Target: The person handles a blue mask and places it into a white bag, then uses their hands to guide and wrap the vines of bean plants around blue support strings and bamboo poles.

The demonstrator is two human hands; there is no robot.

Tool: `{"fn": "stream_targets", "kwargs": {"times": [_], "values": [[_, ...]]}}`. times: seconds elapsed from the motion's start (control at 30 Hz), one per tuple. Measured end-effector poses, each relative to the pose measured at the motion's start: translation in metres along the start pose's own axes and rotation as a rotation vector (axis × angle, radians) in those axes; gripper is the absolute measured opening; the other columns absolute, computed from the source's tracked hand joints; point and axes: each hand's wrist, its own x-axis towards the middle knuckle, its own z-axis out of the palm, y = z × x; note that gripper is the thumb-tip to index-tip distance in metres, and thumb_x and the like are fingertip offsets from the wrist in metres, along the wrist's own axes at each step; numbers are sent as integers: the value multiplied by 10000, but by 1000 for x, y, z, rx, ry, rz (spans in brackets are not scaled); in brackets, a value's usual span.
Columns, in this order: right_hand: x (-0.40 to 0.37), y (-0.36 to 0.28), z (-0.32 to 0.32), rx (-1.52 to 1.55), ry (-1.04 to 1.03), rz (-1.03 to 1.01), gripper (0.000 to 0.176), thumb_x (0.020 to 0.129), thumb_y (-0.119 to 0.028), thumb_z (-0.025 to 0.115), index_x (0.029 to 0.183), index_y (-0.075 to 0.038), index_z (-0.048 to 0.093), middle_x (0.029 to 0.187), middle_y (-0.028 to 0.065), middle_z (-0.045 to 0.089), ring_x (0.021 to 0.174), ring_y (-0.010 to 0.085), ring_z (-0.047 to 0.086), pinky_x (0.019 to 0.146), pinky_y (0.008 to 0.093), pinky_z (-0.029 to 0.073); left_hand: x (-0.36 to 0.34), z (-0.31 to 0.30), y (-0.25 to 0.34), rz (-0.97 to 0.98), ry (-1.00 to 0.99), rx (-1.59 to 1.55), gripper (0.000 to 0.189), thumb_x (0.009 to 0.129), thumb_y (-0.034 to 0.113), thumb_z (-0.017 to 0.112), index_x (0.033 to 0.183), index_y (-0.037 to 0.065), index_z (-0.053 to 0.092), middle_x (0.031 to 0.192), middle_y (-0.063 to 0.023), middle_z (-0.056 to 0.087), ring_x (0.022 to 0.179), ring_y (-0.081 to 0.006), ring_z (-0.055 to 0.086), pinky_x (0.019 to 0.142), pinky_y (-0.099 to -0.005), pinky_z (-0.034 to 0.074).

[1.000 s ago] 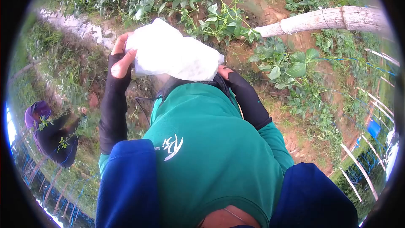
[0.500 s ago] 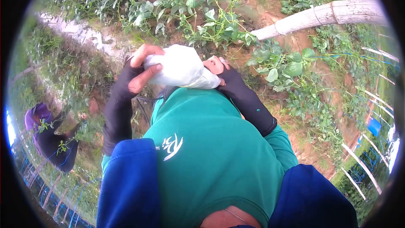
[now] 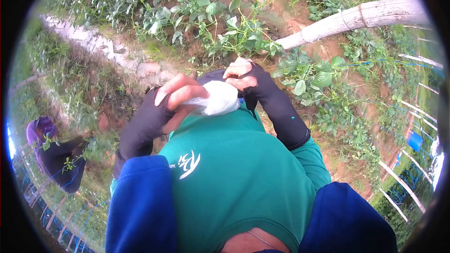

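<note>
A white plastic bag [image 3: 221,97] is bunched up in front of my waist. My left hand [image 3: 180,94], in a dark fingerless sleeve, is closed on its gathered left end. My right hand [image 3: 241,74] is at the bag's upper right, fingers curled in; what they hold, if anything, is hidden. A dark ribbed item [image 3: 212,76] shows behind the bag, between my hands. I cannot make out the small blue patch beside the bag's right edge.
Leafy green plants [image 3: 201,4] grow in rows on brown soil ahead. A pale bamboo pole [image 3: 351,18] slants in from the right. Another person [image 3: 58,154] in dark clothes and purple headwear bends among plants at left. Thin stakes [image 3: 402,185] and a blue object [image 3: 415,141] stand at right.
The white bag was larger and fuller-looking; now it is more bunched and lower to the right. My left hand moved right and down with it. My right hand rose slightly from the bag's lower right end.
</note>
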Motion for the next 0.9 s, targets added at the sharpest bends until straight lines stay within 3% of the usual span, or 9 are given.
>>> {"fn": "stream_targets", "kwargs": {"times": [0.17, 0.3, 0.37, 0.5, 0.57, 0.6, 0.67, 0.77, 0.9], "values": [[1, -11, -10, 71, -73, 55, 105, 579, -129, 606, 647, -61, 563, 658, 56, 535, 661, 226, 487, 579, 314, 386, 10, 39, -21, -74, -9, 98, 226, 689, 50, 543, 901, 125, 517, 829, -76, 488, 701, -282, 547, 579, -355, 453], [-17, 9, 3, 63, 1, -247, 166, 580, -139, 573, 710, -35, 571, 696, 46, 529, 722, 209, 485, 601, 298, 384, 6, 52, -38, -40, -20, 132, 239, 702, 101, 537, 930, 164, 506, 846, -52, 488, 693, -257, 551, 562, -351, 449], [-19, 2, 6, 341, -25, 129, 158, 587, -133, 568, 703, -26, 581, 718, 57, 537, 737, 214, 485, 614, 300, 383, 3, 57, -43, -26, -76, 178, 227, 705, 111, 531, 925, 164, 507, 848, -43, 489, 679, -242, 553, 545, -345, 443], [-26, -9, 1, 199, -46, -6, 63, 674, -81, 536, 686, -36, 578, 758, 61, 538, 746, 178, 494, 652, 256, 386, 1, 66, -50, 42, -160, 199, 295, 669, 27, 548, 936, 131, 476, 810, -98, 468, 715, -294, 526, 571, -351, 447], [-38, -6, 10, 767, 126, 103, 131, 689, -107, 527, 788, -33, 572, 827, 67, 532, 823, 160, 476, 704, 259, 373, -1, 75, -63, 57, -160, 189, 331, 661, 14, 542, 957, 142, 467, 818, -100, 464, 732, -297, 507, 570, -354, 446], [-40, -7, 11, 768, 124, 106, 131, 689, -107, 527, 788, -33, 572, 827, 67, 532, 823, 160, 476, 704, 259, 373, 0, 78, -69, 44, -182, 168, 305, 673, 41, 541, 953, 143, 474, 823, -97, 460, 743, -291, 498, 584, -352, 443], [-40, -10, 10, 950, -39, 613, 206, 689, -145, 532, 852, -22, 550, 889, 67, 511, 889, 151, 447, 780, 269, 345, 3, 78, -79, 25, -203, 142, 280, 685, 68, 539, 948, 143, 481, 828, -93, 456, 753, -286, 490, 598, -349, 441], [-52, -13, 14, 1151, 140, 547, 269, 670, -168, 535, 886, -8, 537, 920, 62, 501, 943, 146, 432, 829, 260, 318, 9, 75, -90, -66, -231, -9, 257, 708, 140, 538, 963, 142, 501, 835, -77, 449, 783, -274, 477, 675, -345, 420], [-66, 3, 22, 1153, 47, 663, 389, 750, -234, 443, 1063, -5, 469, 1012, 77, 511, 947, 145, 447, 809, 260, 343, 7, 81, -110, -100, -278, -249, 317, 713, 194, 550, 1025, 156, 509, 840, -67, 454, 855, -250, 457, 785, -343, 365]]}}
